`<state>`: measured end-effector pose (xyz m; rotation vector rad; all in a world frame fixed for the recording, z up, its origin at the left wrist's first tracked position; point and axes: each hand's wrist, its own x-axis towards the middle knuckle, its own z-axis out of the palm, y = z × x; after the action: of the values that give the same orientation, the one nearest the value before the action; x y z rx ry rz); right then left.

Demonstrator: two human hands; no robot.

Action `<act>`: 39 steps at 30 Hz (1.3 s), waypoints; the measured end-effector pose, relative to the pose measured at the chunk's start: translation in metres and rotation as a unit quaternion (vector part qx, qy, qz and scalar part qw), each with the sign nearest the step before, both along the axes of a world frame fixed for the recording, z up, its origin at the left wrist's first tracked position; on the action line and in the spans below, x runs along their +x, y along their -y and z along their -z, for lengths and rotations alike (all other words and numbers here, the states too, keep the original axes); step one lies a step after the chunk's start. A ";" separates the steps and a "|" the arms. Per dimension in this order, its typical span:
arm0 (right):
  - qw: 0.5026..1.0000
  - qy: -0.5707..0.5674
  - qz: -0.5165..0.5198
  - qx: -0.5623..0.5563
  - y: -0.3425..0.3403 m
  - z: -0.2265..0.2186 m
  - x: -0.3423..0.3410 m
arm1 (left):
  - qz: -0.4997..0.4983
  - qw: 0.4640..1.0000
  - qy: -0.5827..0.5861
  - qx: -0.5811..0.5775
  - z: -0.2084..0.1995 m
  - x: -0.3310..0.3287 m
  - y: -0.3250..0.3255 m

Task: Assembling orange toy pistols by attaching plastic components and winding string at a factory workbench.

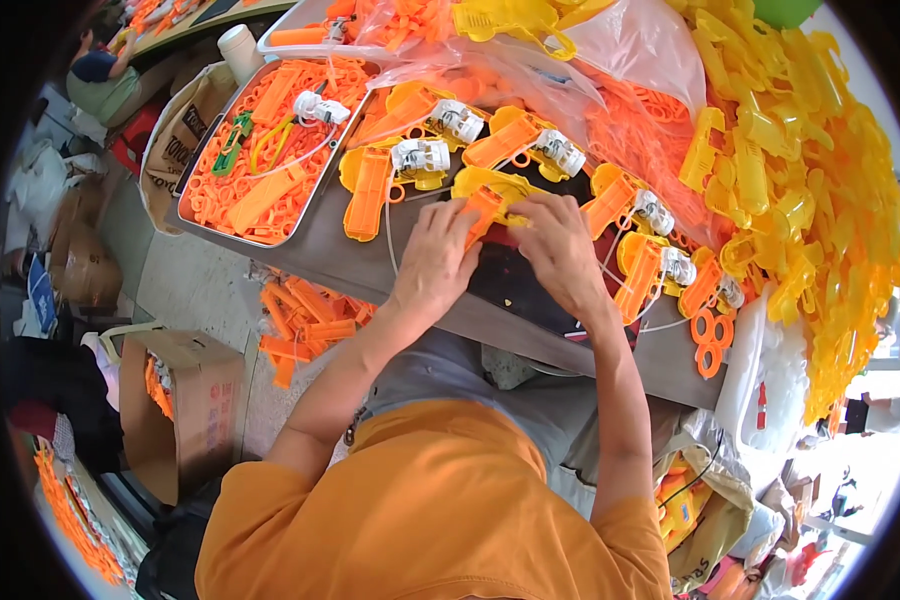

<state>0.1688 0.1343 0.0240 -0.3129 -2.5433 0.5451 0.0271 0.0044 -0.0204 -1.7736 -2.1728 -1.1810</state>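
Observation:
At the middle of the table, a yellow plastic shell (pixel 492 180) lies under my hands, with an orange plastic block (pixel 484 208) set on it. My left hand (pixel 436 250) has its fingers closed around the orange block. Pinched against the right side of the shell are the fingers of my right hand (pixel 558 250); their tips are partly hidden. Around both hands lie several similar yellow-and-orange pieces with white printed cylinders, such as one at the left (pixel 370 190) and one at the right (pixel 642 275). Thin pale tubes trail from some of them.
A metal tray (pixel 305 215) of small orange parts stands at the left. Yellow shells (pixel 810 150) form a tall heap at the right. Orange rings (pixel 708 342) lie near the table's right edge. Below left are loose orange parts (pixel 305 315) and a cardboard box (pixel 205 400).

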 end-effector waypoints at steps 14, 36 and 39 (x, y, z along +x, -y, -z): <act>0.987 0.013 0.152 -0.047 -0.010 0.019 0.010 | 0.048 0.998 0.050 0.004 -0.002 0.020 -0.007; 0.988 0.035 0.137 -0.069 -0.007 0.029 0.027 | 0.041 0.994 0.087 0.053 0.003 0.013 -0.020; 0.986 0.043 0.143 -0.071 -0.003 0.027 0.027 | 0.035 0.995 0.069 0.055 0.007 0.016 -0.021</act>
<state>0.1958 0.1377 -0.0027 -0.7555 -2.4851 0.6117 0.0430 0.0251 -0.0274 -1.7854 -2.0847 -1.4497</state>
